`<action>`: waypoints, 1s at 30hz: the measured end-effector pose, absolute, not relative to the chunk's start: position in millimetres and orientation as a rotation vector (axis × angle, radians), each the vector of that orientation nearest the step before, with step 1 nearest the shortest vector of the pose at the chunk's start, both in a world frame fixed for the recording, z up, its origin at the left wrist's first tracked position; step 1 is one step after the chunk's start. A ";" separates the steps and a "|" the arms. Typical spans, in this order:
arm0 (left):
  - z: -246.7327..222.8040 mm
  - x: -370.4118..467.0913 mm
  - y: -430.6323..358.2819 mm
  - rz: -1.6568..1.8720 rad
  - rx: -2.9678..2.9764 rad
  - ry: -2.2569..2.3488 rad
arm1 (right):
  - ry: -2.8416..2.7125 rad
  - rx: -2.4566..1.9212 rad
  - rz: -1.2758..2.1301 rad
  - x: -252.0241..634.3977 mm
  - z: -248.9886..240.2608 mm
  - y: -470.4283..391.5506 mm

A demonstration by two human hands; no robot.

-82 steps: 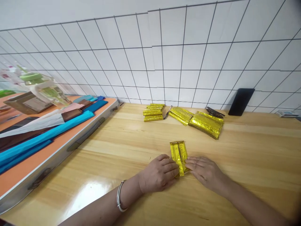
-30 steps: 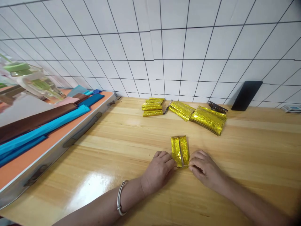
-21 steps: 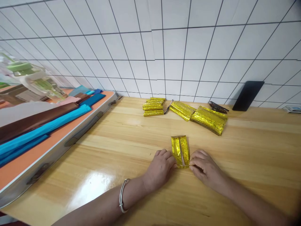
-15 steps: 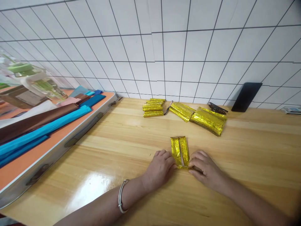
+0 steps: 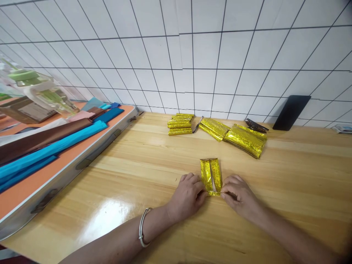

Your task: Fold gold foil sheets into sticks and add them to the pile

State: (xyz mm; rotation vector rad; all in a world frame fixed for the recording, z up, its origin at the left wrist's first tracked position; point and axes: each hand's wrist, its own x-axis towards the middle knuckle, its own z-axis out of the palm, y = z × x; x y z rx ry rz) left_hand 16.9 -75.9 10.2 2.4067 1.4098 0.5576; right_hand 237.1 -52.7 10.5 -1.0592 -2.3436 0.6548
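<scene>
A sheet of shiny gold foil paper (image 5: 206, 174) lies on the wooden table, its two sides folded in so that a narrow slit runs down its middle. Its near edge is turned up into a thin strip. My left hand (image 5: 188, 194) pinches the left end of that strip, fingers curled. At the right end, my right hand (image 5: 238, 194) grips the same strip between thumb and fingers. Beyond the hands lie a flat gold foil piece (image 5: 213, 129), a stack of gold foil sheets (image 5: 246, 140) and several rolled gold foil strips (image 5: 180, 124).
A pen (image 5: 197, 125) lies beside the rolls. By the tiled wall are a dark hair clip (image 5: 256, 125) and a leaning black phone-like slab (image 5: 291, 113). An orange-topped case (image 5: 110, 136) at left bears blue and brown folded paper (image 5: 55, 146), a cardboard box (image 5: 27, 110) and a green-lidded bottle (image 5: 41, 90).
The near edge of the gold foil paper now shows a slightly flatter, more even folded strip. Both hands stay at its ends with only small finger shifts. The view has shifted slightly.
</scene>
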 end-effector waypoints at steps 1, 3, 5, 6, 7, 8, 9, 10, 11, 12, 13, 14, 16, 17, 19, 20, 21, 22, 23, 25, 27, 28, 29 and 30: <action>10.2 16.8 -75.7 0.563 2.406 1.411 | -2.343 -1.075 0.653 236.6 10.4 -52.9; 10.6 16.5 -75.1 0.568 2.408 1.403 | -2.352 -1.097 0.643 236.5 10.5 -53.1; 11.7 16.1 -74.5 0.564 2.412 1.385 | -2.377 -1.103 0.634 237.2 10.7 -53.3; 12.5 16.0 -74.2 0.560 2.414 1.375 | -2.391 -1.100 0.632 237.7 11.0 -53.3; 13.5 15.8 -74.0 0.560 2.415 1.364 | -2.406 -1.094 0.631 238.2 11.3 -53.2; 14.4 15.6 -73.8 0.559 2.416 1.354 | -2.421 -1.084 0.632 238.6 11.7 -53.0; 15.3 15.5 -73.6 0.560 2.417 1.345 | -2.436 -1.069 0.638 238.9 12.3 -52.7; 16.0 15.4 -73.5 0.561 2.417 1.337 | -2.449 -1.056 0.646 239.1 13.0 -52.4; 16.6 15.3 -73.3 0.561 2.416 1.330 | -2.460 -1.045 0.656 239.3 13.8 -52.0; 16.9 15.1 -73.1 0.563 2.413 1.325 | -2.468 -1.039 0.664 239.3 14.6 -51.7; 16.9 14.9 -72.9 0.566 2.408 1.322 | -2.474 -1.038 0.671 239.3 15.5 -51.5; 16.7 14.7 -72.7 0.570 2.403 1.319 | -2.476 -1.041 0.676 239.2 16.3 -51.3; 15.8 13.7 -72.5 0.578 2.388 1.305 | -2.478 -1.052 0.681 239.2 17.2 -51.4; 15.3 13.0 -72.5 0.581 2.379 1.294 | -2.478 -1.053 0.682 239.2 17.3 -51.5; 14.3 11.3 -72.6 0.584 2.363 1.265 | -2.476 -1.047 0.677 239.2 16.6 -52.0; 13.8 10.2 -72.8 0.586 2.357 1.250 | -2.475 -1.045 0.671 239.1 16.0 -52.3; 13.2 9.3 -73.1 0.586 2.355 1.234 | -2.474 -1.046 0.666 239.0 15.3 -52.5; 12.7 8.4 -73.4 0.584 2.356 1.217 | -2.473 -1.049 0.659 238.9 14.5 -52.7; 12.1 7.8 -73.7 0.579 2.362 1.199 | -2.473 -1.055 0.654 238.7 13.7 -52.8; 11.1 7.5 -74.5 0.567 2.386 1.180 | -2.471 -1.066 0.642 238.4 12.1 -53.0; 11.2 8.8 -75.6 0.559 2.429 1.177 | -2.466 -1.064 0.627 238.1 10.8 -53.2; 11.9 9.9 -76.5 0.553 2.459 1.180 | -2.460 -1.063 0.618 237.9 10.3 -53.5; 13.1 11.1 -77.5 0.542 2.493 1.183 | -2.451 -1.060 0.608 237.7 10.1 -53.9; 14.7 12.3 -78.7 0.524 2.529 1.187 | -2.442 -1.058 0.598 237.3 10.2 -54.5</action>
